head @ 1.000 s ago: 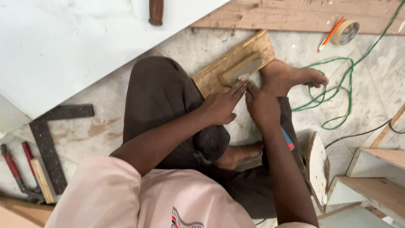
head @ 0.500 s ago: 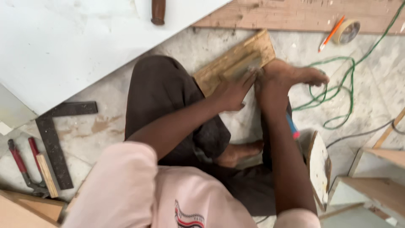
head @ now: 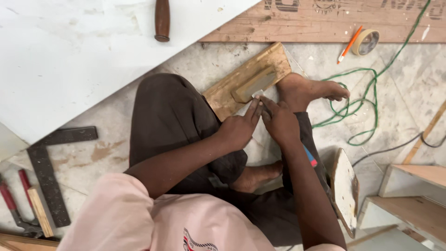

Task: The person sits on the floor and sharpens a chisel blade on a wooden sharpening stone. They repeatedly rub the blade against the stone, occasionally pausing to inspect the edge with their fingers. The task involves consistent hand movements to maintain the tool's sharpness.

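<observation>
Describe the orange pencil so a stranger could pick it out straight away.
Start at the long plywood board across the top of the view. At its lower edge, near the right, a roll of tape lies on the floor. The orange pencil lies slanted just left of it: the only thin, straight orange stick, unlike the looping green cord below.

Pale, stained concrete floor (head: 404, 107), blotched brown at the left. Large white board (head: 69, 51) across the upper left, a dark wooden handle (head: 162, 19) resting on it. Raw plywood sheet (head: 325, 21) along the top edge. Orange pencil (head: 349, 44) and roll of tape (head: 365, 42) just beside each other near that sheet. Green cord (head: 367, 100) looped loosely over the floor at the right. Black steel square (head: 49, 172) and red-handled pincers (head: 16, 204) at the lower left. Pale wooden box parts (head: 413, 195) at the lower right. Soft, even light, no hard shadows.
</observation>
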